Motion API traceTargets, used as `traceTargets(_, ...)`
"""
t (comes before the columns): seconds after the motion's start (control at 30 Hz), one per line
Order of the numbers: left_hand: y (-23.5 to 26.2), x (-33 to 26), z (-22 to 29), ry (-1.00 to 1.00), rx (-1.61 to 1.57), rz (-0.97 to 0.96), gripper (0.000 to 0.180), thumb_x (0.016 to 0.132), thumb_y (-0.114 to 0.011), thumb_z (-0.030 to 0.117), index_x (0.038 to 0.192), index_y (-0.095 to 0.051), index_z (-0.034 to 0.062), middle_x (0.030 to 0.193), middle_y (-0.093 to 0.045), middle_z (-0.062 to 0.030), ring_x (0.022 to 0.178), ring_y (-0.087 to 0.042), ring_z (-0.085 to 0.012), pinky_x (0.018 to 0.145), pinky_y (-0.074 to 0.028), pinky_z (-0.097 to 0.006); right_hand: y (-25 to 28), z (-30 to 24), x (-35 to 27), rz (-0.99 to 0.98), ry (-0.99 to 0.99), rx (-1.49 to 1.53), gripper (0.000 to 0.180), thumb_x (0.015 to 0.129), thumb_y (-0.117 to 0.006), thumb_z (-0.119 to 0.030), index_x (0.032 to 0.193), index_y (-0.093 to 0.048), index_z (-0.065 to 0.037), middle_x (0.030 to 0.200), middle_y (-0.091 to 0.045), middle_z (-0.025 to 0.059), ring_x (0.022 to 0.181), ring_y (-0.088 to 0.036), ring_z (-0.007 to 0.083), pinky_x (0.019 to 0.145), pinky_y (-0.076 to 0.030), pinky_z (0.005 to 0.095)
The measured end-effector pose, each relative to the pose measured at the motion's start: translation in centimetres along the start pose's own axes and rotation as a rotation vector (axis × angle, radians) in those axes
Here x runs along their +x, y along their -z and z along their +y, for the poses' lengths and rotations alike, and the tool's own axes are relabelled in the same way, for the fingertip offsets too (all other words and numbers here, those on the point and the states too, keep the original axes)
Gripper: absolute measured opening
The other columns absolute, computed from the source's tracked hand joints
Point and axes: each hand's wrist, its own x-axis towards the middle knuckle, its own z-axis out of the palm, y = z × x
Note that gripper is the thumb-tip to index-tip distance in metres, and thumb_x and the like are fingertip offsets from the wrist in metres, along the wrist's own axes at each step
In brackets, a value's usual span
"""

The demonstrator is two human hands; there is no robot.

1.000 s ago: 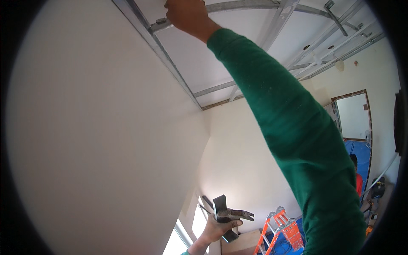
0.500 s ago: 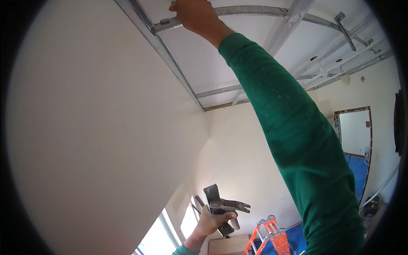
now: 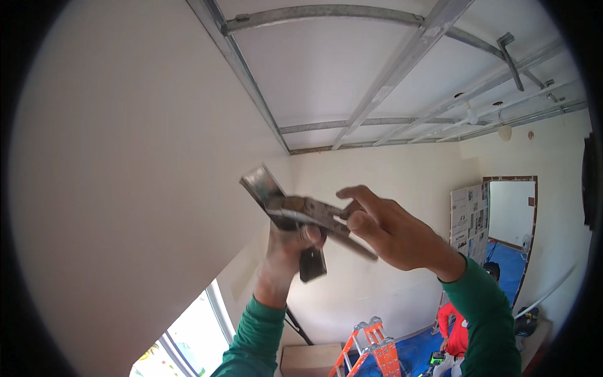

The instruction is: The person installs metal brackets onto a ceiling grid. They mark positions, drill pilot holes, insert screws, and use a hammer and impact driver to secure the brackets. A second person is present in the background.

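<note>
Your right hand (image 3: 399, 232) has dropped from the ceiling frame (image 3: 326, 11), 12 o'clock, to centre | orange ladder (image 3: 382, 355) at 5, co-worker (image 3: 458, 336) at 4 | left fingers (image 3: 309, 235) grasp hammer (image 3: 296, 207) and metal piece (image 3: 260, 184) at centre; right fingers (image 3: 366, 226) parted beside them, contact unclear | wall (image 3: 138, 188) bounds you at 9; doorway (image 3: 512, 210) opens at 3

The hammer (image 3: 308, 210) lies in the left grip (image 3: 284, 248), with a channel piece (image 3: 261, 183) crossing it. Just right of the hammer is the right grip (image 3: 396, 234); above, the ceiling frame (image 3: 391, 83); below and behind, the ladder (image 3: 385, 355); lower left, the window (image 3: 196, 330); far right, the doorway (image 3: 519, 210).
</note>
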Motion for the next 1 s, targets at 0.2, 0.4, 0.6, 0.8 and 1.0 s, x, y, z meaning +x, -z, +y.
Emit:
traceTargets(0.2, -1.9, 7.5, 0.2, -0.258, -0.415, -0.272, 0.057, 0.093, -0.082, 0.049, 0.127, -0.06, 0.0091, 0.105, -0.068, -0.0009, 0.07, -0.055, -0.0074, 0.056, -0.045, -0.02, 2.4, 1.9, 1.4, 0.082, 0.321, -0.27, 0.052, 0.112, -0.053, -0.044, 0.134, -0.048, 0.003, 0.09, -0.07, 0.0244, 0.088, -0.073, 0.0402, 0.077, -0.055, 0.0467)
traceTargets(0.4, -1.9, 9.7, 0.9, -0.044, -0.392, -0.018, 0.055, 0.107, -0.067, 0.044, 0.144, -0.055, 0.0052, 0.11, -0.062, -0.0012, 0.073, -0.042, -0.0071, 0.065, -0.043, -0.021, 7.1, 0.2, 4.3, 0.363, 0.439, -0.948, 0.027, 0.112, -0.053, -0.03, 0.113, -0.051, -0.003, 0.08, -0.066, 0.017, 0.067, -0.071, 0.0375, 0.057, -0.057, 0.0497)
traceTargets(0.6, 1.4, 7.7, 1.3, 0.137, -0.135, 0.37, 0.042, 0.11, -0.063, 0.039, 0.123, -0.06, -0.0013, 0.079, -0.046, 0.0034, 0.068, -0.039, -0.0064, 0.064, -0.043, -0.026, 14.7, -9.8, 10.8, 0.802, 0.658, -1.746, 0.024, 0.111, -0.059, -0.029, 0.117, -0.058, -0.005, 0.077, -0.068, 0.0095, 0.054, -0.065, 0.022, 0.05, -0.056, 0.0365)
traceTargets(0.8, 5.2, 7.2, 0.5, 0.132, 0.162, 0.335, 0.044, 0.108, -0.065, 0.045, 0.111, -0.064, 0.0019, 0.068, -0.037, 0.0068, 0.062, -0.037, -0.0056, 0.063, -0.043, -0.027, 17.5, -15.1, 13.8, 0.64, 0.567, -1.8, 0.018, 0.106, -0.057, -0.017, 0.107, -0.054, 0.001, 0.087, -0.069, 0.017, 0.073, -0.076, 0.0331, 0.058, -0.062, 0.0432)
traceTargets(1.0, 6.1, 8.5, -0.1, 0.171, 0.163, 0.34, 0.048, 0.106, -0.068, 0.048, 0.112, -0.065, 0.0008, 0.067, -0.036, 0.0079, 0.061, -0.037, -0.005, 0.064, -0.043, -0.027, 20.0, -14.9, 17.3, 0.553, 0.509, -1.962, 0.02, 0.104, -0.059, -0.016, 0.112, -0.056, 0.002, 0.085, -0.069, 0.0164, 0.076, -0.077, 0.0317, 0.058, -0.062, 0.0437)
